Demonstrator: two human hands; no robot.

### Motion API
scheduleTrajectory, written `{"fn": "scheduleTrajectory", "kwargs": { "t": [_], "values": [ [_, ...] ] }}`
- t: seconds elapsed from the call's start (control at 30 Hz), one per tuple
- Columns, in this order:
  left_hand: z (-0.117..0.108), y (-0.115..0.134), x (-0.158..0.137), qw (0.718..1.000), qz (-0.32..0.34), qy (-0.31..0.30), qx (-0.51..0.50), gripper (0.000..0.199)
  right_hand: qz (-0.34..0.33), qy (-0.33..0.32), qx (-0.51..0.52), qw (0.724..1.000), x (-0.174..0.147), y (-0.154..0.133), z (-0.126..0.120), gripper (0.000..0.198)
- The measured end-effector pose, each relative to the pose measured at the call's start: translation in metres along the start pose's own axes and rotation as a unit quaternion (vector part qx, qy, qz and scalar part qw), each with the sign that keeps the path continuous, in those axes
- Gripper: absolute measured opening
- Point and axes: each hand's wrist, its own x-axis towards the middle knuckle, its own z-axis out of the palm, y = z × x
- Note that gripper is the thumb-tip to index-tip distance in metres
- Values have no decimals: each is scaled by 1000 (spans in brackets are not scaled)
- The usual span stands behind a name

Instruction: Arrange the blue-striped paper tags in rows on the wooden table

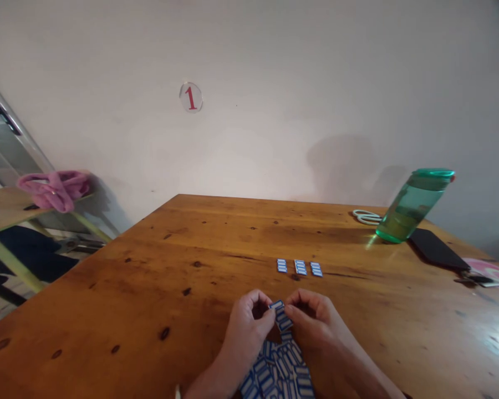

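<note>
I am gripping a blue-and-white striped piece (281,318) between my left hand (249,321) and right hand (316,317), thumbs and fingers pinching, at the far edge of the pile (276,372). Three similar pieces (300,267) are lying in a spaced row beyond the pile. A green bottle (416,208) is standing well to its right.

table (149,288): knotty wood, semi-glossy | bottle (416,204): smooth translucent plastic | pink bundle (55,191): fluffy cloth | wall (266,55): matt
</note>
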Motion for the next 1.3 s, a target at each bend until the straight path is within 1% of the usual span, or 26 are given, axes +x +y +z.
{"fn": "scheduleTrajectory", "kwargs": {
  "t": [0.1, 0.23, 0.4, 0.57, 0.63, 0.7, 0.77, 0.8, 0.83, 0.9, 0.93, 0.97, 1.07, 1.1, 1.13, 1.2, 1.3],
  "values": [
    [0, 3, -1, 999, 17, 0, 41, 7, -8, 8, -34, 999, -1, 3, 1, 17],
    [0, 6, -3, 997, 28, 5, 68, 6, -14, 10, -63, 998, -2, 3, 1, 14],
    [1, 7, -3, 998, 29, 1, 61, 7, -19, 9, -66, 998, -2, 1, 0, 13],
    [0, 5, -2, 997, 36, 1, 64, 7, -38, 10, -109, 993, -4, 3, 0, 15],
    [0, 6, -2, 997, 41, 14, 56, 9, -37, -12, -88, 995, -4, 5, 1, 16],
    [1, 6, -2, 998, 40, 24, 40, 10, -23, -32, -39, 998, -4, 8, 4, 18],
    [2, 5, -1, 999, 31, 20, 27, 11, -12, -24, -2, 1000, -3, 10, 6, 19],
    [2, 4, -1, 999, 25, 13, 25, 11, -12, -14, -1, 1000, -3, 10, 7, 20],
    [2, 3, -1, 999, 20, 5, 31, 10, -15, -5, -16, 1000, -3, 10, 7, 20],
    [1, 0, -1, 997, 20, -5, 69, 6, -32, 10, -98, 995, -3, 7, 6, 20],
    [0, -3, -2, 995, 28, -3, 95, 7, -50, 19, -162, 985, -3, 6, 4, 19],
    [-1, -5, -2, 992, 40, 4, 121, 13, -71, 27, -236, 969, -3, 4, 3, 17],
    [-2, -15, -5, 981, 65, 21, 180, 40, -130, 32, -438, 889, -3, 2, -3, 16],
    [-2, -18, -7, 978, 66, 16, 197, 46, -136, 22, -481, 866, -3, 2, -4, 17],
    [-2, -21, -9, 974, 64, 3, 217, 51, -134, 8, -513, 848, -2, 2, -5, 18],
    [1, -25, -13, 964, 58, -38, 258, 57, -124, -13, -550, 826, -1, 3, -5, 18],
    [4, -23, -19, 944, 46, -105, 311, 63, -113, -26, -571, 813, -1, 2, -4, 19]
  ]
}}
